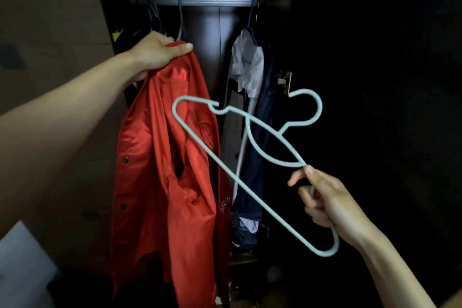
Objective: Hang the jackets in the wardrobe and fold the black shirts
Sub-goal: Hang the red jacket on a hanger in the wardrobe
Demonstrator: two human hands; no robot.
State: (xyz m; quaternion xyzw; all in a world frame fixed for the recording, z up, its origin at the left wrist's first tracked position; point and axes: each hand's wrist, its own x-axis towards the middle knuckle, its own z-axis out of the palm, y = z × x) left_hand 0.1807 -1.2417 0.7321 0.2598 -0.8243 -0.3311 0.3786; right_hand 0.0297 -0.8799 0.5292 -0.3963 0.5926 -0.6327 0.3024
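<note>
Before the wardrobe [375, 57], left hand [156, 54] grips red jacket [170, 170], right hand [325, 202] grips hanger [240, 182].

Single head-worn wide-angle view, facing forward and slightly downward into an open dark wardrobe [350, 57] at close range. The hanging rail [195, 1] lies far and high in frame; both forearms enter from the near lower corners.

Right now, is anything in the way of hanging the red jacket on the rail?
Nothing blocks the rail; there's a free gap between the hanging clothes. But the red jacket isn't on the hanger yet: left hand holds the jacket, right hand the hanger.
</note>
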